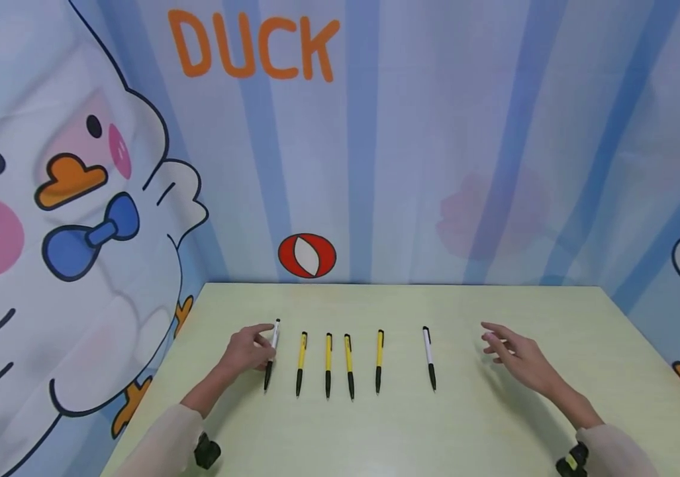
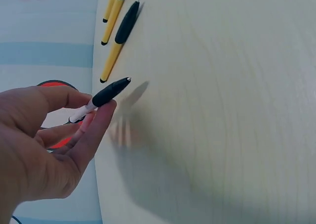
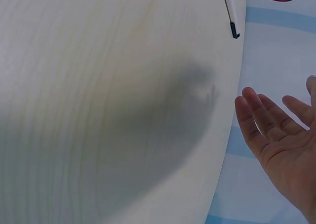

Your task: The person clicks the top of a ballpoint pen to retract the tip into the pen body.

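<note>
Between thumb and fingers, my left hand (image 1: 248, 351) pinches a white pen with a black grip (image 1: 275, 338). In the left wrist view that pen's black tip end (image 2: 111, 92) points away from the palm, and its shadow falls apart from it on the table. Several yellow pens (image 1: 302, 354) with black grips lie in a row to its right, tips toward me. Farther right lies another white pen (image 1: 428, 351) with a black grip. My right hand (image 1: 521, 361) hovers right of that pen, fingers loosely extended and holding nothing; the right wrist view shows its palm (image 3: 291, 155).
The pens lie on a pale wooden table (image 1: 375, 437). Behind the table's far edge hangs a blue striped cloth (image 1: 399, 165) with duck drawings. A dark device (image 1: 207, 452) is at the left wrist, another (image 1: 572, 460) at the right.
</note>
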Available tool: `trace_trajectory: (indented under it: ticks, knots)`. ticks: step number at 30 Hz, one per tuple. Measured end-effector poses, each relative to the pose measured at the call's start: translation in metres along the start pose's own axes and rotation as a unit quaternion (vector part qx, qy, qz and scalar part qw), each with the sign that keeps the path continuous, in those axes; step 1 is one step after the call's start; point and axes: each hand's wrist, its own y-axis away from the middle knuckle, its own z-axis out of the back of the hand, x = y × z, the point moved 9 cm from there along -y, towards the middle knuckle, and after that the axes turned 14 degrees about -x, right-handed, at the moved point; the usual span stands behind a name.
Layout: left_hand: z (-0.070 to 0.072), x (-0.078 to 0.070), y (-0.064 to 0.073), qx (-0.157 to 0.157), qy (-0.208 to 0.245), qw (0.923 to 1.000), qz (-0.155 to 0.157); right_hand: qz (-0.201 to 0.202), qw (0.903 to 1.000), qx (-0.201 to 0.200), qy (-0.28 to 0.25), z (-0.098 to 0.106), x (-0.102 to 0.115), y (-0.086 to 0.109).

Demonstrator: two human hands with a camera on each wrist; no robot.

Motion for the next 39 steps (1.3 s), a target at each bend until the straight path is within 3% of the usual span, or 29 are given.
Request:
trace_trajectory:
  ticks: [3,9,15,19,27,39]
  knots:
    - [-0.001,-0.006,0.003,0.008,0.057,0.9983,0.008,0.005,0.9999,-0.004,0.01,0.001,0.001,-0.001]
    - [-0.007,-0.017,0.009,0.028,0.093,0.9942,0.045,0.012,0.9998,-0.001,0.016,-0.002,0.005,-0.002]
    - [-0.02,-0.034,0.022,0.063,0.156,0.9822,0.084,0.037,0.9989,-0.013,0.025,-0.003,0.01,-0.004]
    - [-0.029,-0.053,0.03,0.074,0.175,0.9791,0.072,0.048,0.9982,-0.026,0.027,-0.002,0.015,-0.005]
    - [-0.049,-0.085,0.036,0.077,0.174,0.9802,0.054,0.074,0.9962,-0.038,0.025,-0.006,0.034,-0.014]
    - [-0.083,-0.122,0.05,0.125,0.226,0.9661,0.012,0.082,0.9965,-0.019,0.002,-0.036,0.073,-0.022]
